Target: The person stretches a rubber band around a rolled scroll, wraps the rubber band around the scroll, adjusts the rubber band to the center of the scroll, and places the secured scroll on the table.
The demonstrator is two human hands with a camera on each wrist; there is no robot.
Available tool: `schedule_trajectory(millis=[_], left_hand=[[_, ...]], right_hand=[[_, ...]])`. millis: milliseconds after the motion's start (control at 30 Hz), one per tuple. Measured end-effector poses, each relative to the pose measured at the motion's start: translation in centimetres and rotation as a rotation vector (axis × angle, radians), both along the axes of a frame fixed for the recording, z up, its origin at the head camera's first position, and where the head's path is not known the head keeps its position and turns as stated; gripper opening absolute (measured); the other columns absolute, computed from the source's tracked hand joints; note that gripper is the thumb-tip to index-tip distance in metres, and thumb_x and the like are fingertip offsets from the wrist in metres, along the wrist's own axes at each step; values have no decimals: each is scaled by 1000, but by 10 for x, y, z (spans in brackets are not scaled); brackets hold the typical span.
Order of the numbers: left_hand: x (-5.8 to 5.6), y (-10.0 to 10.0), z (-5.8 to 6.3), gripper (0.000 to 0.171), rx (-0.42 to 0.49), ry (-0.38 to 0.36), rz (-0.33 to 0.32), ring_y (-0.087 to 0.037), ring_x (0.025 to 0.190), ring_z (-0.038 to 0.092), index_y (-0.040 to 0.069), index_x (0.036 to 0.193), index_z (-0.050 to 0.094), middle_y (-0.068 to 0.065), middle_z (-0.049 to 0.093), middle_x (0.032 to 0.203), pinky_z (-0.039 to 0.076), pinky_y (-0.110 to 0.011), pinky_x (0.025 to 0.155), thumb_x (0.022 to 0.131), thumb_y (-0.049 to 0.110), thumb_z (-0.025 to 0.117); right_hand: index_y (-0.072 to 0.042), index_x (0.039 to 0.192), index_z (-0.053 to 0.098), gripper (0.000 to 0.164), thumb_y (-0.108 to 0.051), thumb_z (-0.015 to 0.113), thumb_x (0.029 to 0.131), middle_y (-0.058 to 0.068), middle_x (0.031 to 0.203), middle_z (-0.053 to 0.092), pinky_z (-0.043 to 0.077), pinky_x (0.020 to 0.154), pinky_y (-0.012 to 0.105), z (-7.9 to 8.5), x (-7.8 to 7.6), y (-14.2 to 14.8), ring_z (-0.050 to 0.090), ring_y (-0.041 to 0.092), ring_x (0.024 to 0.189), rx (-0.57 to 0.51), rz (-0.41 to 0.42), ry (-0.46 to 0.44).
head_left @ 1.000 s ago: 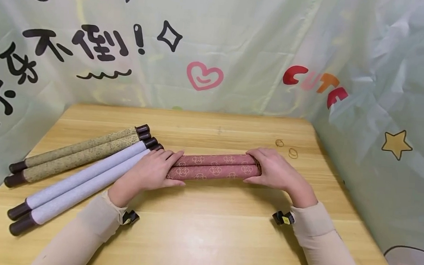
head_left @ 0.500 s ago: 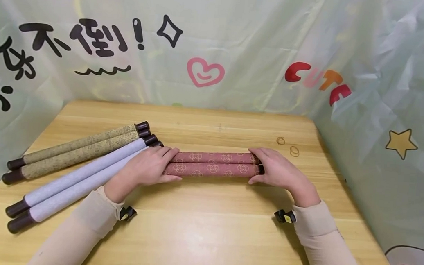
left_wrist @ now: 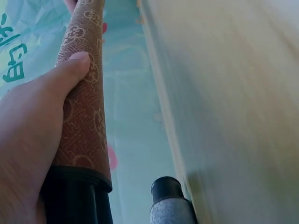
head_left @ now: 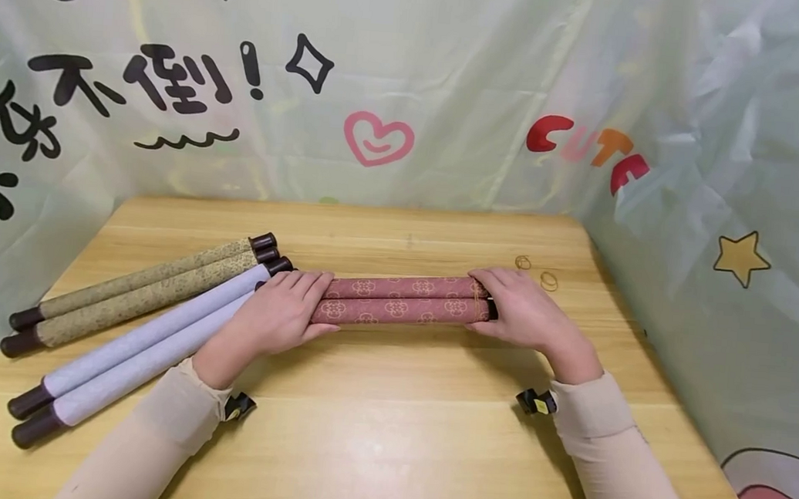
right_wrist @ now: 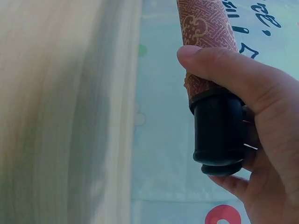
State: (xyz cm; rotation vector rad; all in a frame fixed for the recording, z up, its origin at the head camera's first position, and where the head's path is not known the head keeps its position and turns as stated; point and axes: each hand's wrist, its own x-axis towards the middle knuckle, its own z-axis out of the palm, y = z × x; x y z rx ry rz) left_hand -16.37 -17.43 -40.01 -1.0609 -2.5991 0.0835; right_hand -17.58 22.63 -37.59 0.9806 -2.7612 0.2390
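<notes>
Both hands grip a pair of red rolls [head_left: 395,309] with gold flower patterns, lying side by side and running crosswise above the tabletop [head_left: 386,434]. The left hand [head_left: 278,311] wraps round one end, its thumb laid along the patterned cloth; the right hand [head_left: 523,312] wraps round the other, its thumb just past a black end cap [right_wrist: 218,133]. A thin band [head_left: 477,301] circles the rolls beside the right hand. Wrist views show the rolls raised clear of the surface.

On the left lie two pale blue rolls [head_left: 157,331], slanting (the left hand hides part of their far end), and just beyond them two olive rolls [head_left: 149,295], all with dark caps. Two loose thin rings [head_left: 543,278] sit near the right hand, towards the back. A printed pale green sheet [head_left: 454,68] hangs behind.
</notes>
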Motion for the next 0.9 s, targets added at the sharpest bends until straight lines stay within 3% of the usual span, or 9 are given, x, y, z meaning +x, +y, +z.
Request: schedule_trajectory(millis=[233,533,767,900], left_hand=[[-1,-4,-1,84,0,45,-59,-38,110,55,-7,140,41,-21,57,124,43,-50,99,93,62,49],[0,-6,0,85,-17,22,-54,-37,113,54,-5,141,42,-20,57,127,41,-51,99,91,64,51],[-2,-7,2,86,7,27,-62,-38,112,54,-4,142,42,-20,56,126,41,-51,100,88,61,59],[-2,-7,1,85,0,24,-72,-37,113,54,-5,141,43,-20,57,127,42,-51,99,89,61,57]], right_hand=[[3,137,50,86,-49,80,75,20,127,59,37,102,57,-6,2,-5,54,38,117,52,18,45],[6,133,53,89,-57,78,75,20,123,61,42,100,52,-11,5,-17,58,35,112,33,86,122],[6,134,51,90,-56,78,75,22,124,60,42,102,52,-13,5,-23,57,39,114,1,86,122],[7,137,48,94,-60,74,77,23,126,59,40,104,52,-15,5,-30,56,39,115,21,96,69]])
